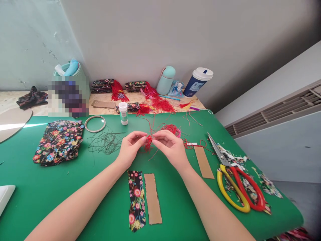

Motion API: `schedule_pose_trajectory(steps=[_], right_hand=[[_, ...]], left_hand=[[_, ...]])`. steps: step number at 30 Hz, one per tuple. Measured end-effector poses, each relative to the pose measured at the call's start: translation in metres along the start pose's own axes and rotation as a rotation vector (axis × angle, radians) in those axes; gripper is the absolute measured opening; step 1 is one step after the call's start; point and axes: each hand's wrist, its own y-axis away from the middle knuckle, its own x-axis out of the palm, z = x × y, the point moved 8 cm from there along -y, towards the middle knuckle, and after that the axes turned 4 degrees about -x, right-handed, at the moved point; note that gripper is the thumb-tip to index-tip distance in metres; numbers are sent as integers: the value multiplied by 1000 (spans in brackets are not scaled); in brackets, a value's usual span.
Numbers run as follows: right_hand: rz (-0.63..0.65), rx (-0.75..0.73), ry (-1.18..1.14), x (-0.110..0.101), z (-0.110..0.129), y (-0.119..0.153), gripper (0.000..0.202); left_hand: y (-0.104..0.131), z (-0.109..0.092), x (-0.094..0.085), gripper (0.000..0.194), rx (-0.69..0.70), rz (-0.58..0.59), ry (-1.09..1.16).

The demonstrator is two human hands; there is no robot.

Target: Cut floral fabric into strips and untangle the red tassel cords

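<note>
Between my two hands is a small bunch of red cord [148, 143], with thin strands hanging below and rising above it. My left hand [130, 147] pinches it from one side, thumb against fingers. From the other side my right hand [171, 147] pinches it too; the exact knot or loop is partly hidden by my fingertips. Just behind lies a pile of red and pink cord [173, 130]. Closer to me a floral cloth strip [136, 201] lies beside a brown card strip [153, 199].
Large scissors [222, 155] lie at right among fabric scraps [269, 185], near another card strip [203, 162]. Dark thread [106, 142], a tape roll [95, 124], a white glue stick [123, 113] and folded floral cloth [59, 142] are at left. A cup [198, 82] and bottle [166, 80] stand behind.
</note>
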Motion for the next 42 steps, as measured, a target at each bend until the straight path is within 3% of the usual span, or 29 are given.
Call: schedule_pose_trajectory(steps=[7, 18, 25, 30, 36, 42], right_hand=[[38, -158, 278, 4, 11, 2, 9], [129, -236, 426, 12, 16, 4, 13], [51, -430, 589, 13, 31, 10, 11], [68, -606, 633, 18, 43, 16, 9], [35, -463, 546, 12, 37, 12, 9], [-50, -246, 257, -1, 18, 5, 7]], left_hand=[[-1, -1, 0, 23, 5, -12, -6], [2, -7, 3, 29, 17, -15, -51], [2, -9, -2, 25, 31, -67, -98], [1, -9, -1, 23, 53, -59, -117], [4, -14, 0, 15, 147, -69, -246], [10, -30, 4, 9, 334, -118, -525]])
